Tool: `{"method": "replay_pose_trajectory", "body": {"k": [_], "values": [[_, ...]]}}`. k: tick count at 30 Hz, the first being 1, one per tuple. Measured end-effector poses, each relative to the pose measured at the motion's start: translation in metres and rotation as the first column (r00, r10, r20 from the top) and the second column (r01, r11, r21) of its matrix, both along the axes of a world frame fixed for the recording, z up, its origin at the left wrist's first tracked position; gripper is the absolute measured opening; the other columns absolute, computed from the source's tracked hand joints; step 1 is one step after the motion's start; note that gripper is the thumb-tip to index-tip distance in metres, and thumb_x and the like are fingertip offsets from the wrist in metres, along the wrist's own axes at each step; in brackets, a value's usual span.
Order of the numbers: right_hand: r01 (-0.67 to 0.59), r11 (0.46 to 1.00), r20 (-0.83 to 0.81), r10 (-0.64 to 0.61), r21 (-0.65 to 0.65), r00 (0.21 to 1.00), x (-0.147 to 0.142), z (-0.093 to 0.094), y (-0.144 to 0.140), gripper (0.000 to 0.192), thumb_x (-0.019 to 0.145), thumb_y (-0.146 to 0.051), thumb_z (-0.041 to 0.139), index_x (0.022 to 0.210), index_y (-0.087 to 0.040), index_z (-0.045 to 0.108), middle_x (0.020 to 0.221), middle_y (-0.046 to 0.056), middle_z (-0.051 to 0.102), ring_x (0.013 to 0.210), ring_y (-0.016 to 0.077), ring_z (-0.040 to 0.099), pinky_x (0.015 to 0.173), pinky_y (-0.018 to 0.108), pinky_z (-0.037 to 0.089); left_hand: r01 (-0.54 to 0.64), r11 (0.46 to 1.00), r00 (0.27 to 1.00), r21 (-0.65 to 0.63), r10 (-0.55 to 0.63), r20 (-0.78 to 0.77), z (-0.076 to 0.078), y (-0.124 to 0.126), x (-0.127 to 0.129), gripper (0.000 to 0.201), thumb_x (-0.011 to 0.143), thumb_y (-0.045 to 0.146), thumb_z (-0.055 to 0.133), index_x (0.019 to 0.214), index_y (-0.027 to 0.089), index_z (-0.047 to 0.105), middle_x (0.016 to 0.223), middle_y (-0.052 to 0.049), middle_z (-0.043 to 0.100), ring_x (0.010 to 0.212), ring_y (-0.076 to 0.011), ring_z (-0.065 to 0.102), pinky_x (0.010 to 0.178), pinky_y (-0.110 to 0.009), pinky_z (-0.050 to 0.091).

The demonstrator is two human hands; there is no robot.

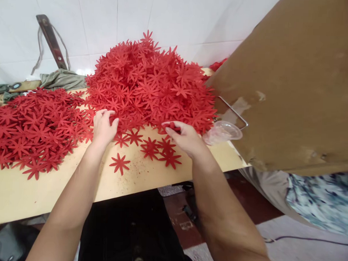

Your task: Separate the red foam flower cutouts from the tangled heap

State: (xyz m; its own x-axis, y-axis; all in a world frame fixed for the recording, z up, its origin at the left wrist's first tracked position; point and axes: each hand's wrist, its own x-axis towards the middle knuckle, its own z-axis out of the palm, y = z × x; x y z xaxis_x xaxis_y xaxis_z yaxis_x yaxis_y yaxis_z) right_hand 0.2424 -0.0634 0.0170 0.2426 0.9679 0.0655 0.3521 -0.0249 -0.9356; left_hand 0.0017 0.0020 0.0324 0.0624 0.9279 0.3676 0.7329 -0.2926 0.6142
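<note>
A tall heap of red flower-shaped cutouts (153, 83) rises from the pale tabletop (82, 184) against the wall. My left hand (104, 126) is at the heap's lower left edge, fingers curved and thumb apart, with red pieces showing behind the gap. In my right hand (185, 138), thumb and fingers pinch a red flower cutout (174, 127) that is partly hidden by them. Between the hands and in front of the heap lie several loose red flowers (150, 148), some overlapping. Nearest me is a single flower (120, 164), lying flat.
A second, lower pile of red flowers (32, 128) spreads at the left. On the right, a clear plastic container (224, 132) sits beside a large brown panel (291, 89) with a metal handle. Grey-green cloth (63, 78) and a dark metal bracket (51, 40) are at the back left.
</note>
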Motion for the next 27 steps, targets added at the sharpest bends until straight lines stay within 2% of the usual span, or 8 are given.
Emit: {"method": "replay_pose_trajectory", "body": {"k": [3, 7, 9, 14, 17, 22, 25, 27], "values": [[0.043, 0.998, 0.174, -0.034, -0.046, 0.984, 0.022, -0.001, -0.021, 0.020, 0.075, -0.028, 0.055, 0.088, -0.016, 0.064, 0.073, 0.003, 0.064, 0.062, 0.0134, 0.054, 0.061, 0.028, 0.044, 0.284, 0.939, 0.959, -0.193, -0.283, 0.031, 0.015, -0.031, -0.002, 0.022, 0.081, 0.034, 0.051, 0.087, 0.018, 0.065, 0.086, -0.005, 0.065, 0.080, -0.0171, 0.059, 0.075, -0.030, 0.046], [-0.052, 0.988, 0.395, 0.105, -0.143, 0.912, 0.027, -0.009, -0.037, 0.012, 0.074, -0.028, 0.056, 0.067, -0.019, 0.059, 0.057, 0.000, 0.058, 0.053, 0.0126, 0.048, 0.053, 0.026, 0.035, 0.564, 0.611, 0.726, -0.555, -0.687, -0.019, 0.017, -0.067, -0.007, 0.025, 0.078, 0.042, 0.056, 0.072, 0.020, 0.065, 0.065, 0.000, 0.063, 0.057, -0.0124, 0.053, 0.057, -0.025, 0.039], [-0.129, 0.974, 0.430, 0.199, -0.186, 0.880, 0.013, -0.014, -0.034, 0.016, 0.074, -0.026, 0.057, 0.060, -0.020, 0.054, 0.054, 0.000, 0.056, 0.051, 0.0129, 0.047, 0.052, 0.026, 0.033, 0.596, 0.556, 0.658, -0.580, -0.752, -0.045, 0.009, -0.071, -0.005, 0.021, 0.078, 0.037, 0.057, 0.069, 0.020, 0.065, 0.063, 0.000, 0.062, 0.056, -0.0121, 0.052, 0.058, -0.025, 0.038], [-0.256, 0.966, 0.258, 0.257, -0.039, 0.931, -0.037, -0.016, -0.006, 0.010, 0.076, -0.017, 0.051, 0.078, -0.019, 0.061, 0.077, 0.004, 0.066, 0.068, 0.0168, 0.058, 0.067, 0.030, 0.044, 0.456, 0.833, 0.831, -0.315, -0.525, -0.183, -0.009, -0.046, 0.006, 0.017, 0.080, 0.032, 0.054, 0.080, 0.020, 0.066, 0.091, -0.007, 0.066, 0.084, -0.0193, 0.059, 0.078, -0.033, 0.044], [-0.245, 0.960, 0.088, 0.235, 0.133, 0.968, -0.048, -0.011, 0.008, 0.025, 0.076, -0.013, 0.049, 0.097, -0.018, 0.061, 0.097, 0.006, 0.067, 0.088, 0.0174, 0.061, 0.084, 0.034, 0.047, 0.336, 0.921, 0.879, -0.199, -0.382, -0.285, -0.006, -0.034, 0.009, 0.021, 0.082, 0.029, 0.050, 0.088, 0.018, 0.067, 0.108, -0.011, 0.061, 0.102, -0.0247, 0.056, 0.091, -0.040, 0.041], [0.091, 0.982, -0.185, -0.059, 0.168, 0.981, -0.029, -0.017, 0.013, 0.021, 0.070, -0.024, 0.062, 0.090, -0.020, 0.055, 0.082, 0.002, 0.061, 0.075, 0.0152, 0.059, 0.074, 0.033, 0.050, 0.246, 0.965, 0.945, -0.087, -0.259, -0.200, 0.006, -0.040, 0.007, 0.021, 0.083, 0.026, 0.050, 0.091, 0.018, 0.067, 0.101, -0.011, 0.064, 0.100, -0.0244, 0.057, 0.092, -0.040, 0.042], [0.090, 0.990, -0.347, -0.048, 0.105, 0.937, -0.024, -0.022, 0.008, 0.028, 0.069, -0.042, 0.066, 0.075, -0.021, 0.049, 0.064, -0.004, 0.053, 0.054, 0.0105, 0.050, 0.054, 0.026, 0.045, 0.302, 0.933, 0.953, -0.195, -0.291, 0.086, 0.007, -0.048, 0.016, 0.020, 0.081, 0.030, 0.055, 0.092, 0.018, 0.066, 0.094, -0.008, 0.066, 0.087, -0.0200, 0.060, 0.084, -0.037, 0.046], [0.028, 0.993, -0.369, 0.016, 0.114, 0.929, -0.030, -0.020, 0.003, 0.037, 0.068, -0.053, 0.065, 0.070, -0.021, 0.048, 0.057, -0.005, 0.050, 0.048, 0.0085, 0.046, 0.046, 0.023, 0.039, 0.398, 0.868, 0.886, -0.296, -0.280, 0.370, 0.004, -0.052, 0.029, 0.025, 0.077, 0.033, 0.061, 0.095, 0.016, 0.065, 0.097, -0.009, 0.067, 0.085, -0.0170, 0.061, 0.082, -0.033, 0.047]]}}
